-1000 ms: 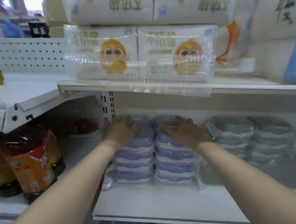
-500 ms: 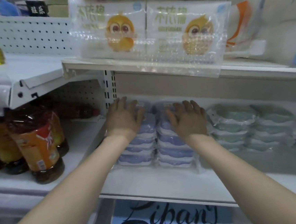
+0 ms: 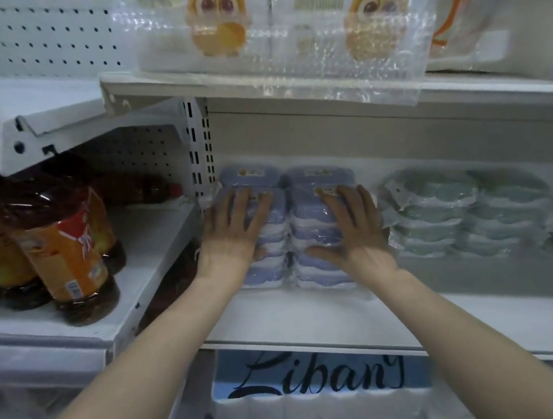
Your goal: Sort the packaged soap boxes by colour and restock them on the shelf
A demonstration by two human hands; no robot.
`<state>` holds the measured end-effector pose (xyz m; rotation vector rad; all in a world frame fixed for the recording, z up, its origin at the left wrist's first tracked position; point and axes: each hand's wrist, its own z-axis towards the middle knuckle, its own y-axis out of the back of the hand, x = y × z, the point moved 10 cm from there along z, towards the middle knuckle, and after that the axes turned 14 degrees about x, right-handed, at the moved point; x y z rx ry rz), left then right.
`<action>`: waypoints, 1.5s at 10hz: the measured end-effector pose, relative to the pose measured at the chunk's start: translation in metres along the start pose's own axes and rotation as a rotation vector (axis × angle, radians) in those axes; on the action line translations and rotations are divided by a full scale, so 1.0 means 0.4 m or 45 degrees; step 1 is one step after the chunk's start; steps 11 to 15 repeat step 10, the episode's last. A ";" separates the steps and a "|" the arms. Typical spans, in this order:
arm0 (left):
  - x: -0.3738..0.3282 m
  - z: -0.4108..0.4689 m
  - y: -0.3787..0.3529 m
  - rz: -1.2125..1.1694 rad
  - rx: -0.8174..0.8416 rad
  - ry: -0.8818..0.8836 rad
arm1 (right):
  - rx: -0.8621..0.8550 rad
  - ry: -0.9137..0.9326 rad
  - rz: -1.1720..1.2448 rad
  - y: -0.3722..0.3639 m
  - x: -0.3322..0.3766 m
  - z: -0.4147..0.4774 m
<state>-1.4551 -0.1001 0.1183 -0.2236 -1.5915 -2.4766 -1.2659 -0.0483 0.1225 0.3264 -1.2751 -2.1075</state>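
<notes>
Both hands lie flat with fingers spread, left hand and right hand, pressed against the blue soap boxes on the shelf, just left of the green boxes.

White shelf, blue soap boxes, green soap boxes

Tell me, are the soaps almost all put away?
Nearly, it seems. Done: the green soap boxes sit stacked together on the shelf. In hand: the left hand and right hand lie flat against the blue soap boxes, apparently squaring up the two stacks beside the green ones. Left: perhaps a little tidying. No loose boxes are in view.
</notes>
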 end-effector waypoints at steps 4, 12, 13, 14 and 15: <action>-0.009 0.022 0.000 0.029 0.299 0.034 | 0.201 -0.142 -0.510 -0.003 0.004 -0.001; -0.072 -0.190 0.245 -0.052 -0.239 -0.294 | 0.097 0.112 -0.645 0.217 0.199 -0.189; -0.072 -0.190 0.245 -0.052 -0.239 -0.294 | 0.097 0.112 -0.645 0.217 0.199 -0.189; -0.072 -0.190 0.245 -0.052 -0.239 -0.294 | 0.097 0.112 -0.645 0.217 0.199 -0.189; -0.072 -0.190 0.245 -0.052 -0.239 -0.294 | 0.097 0.112 -0.645 0.217 0.199 -0.189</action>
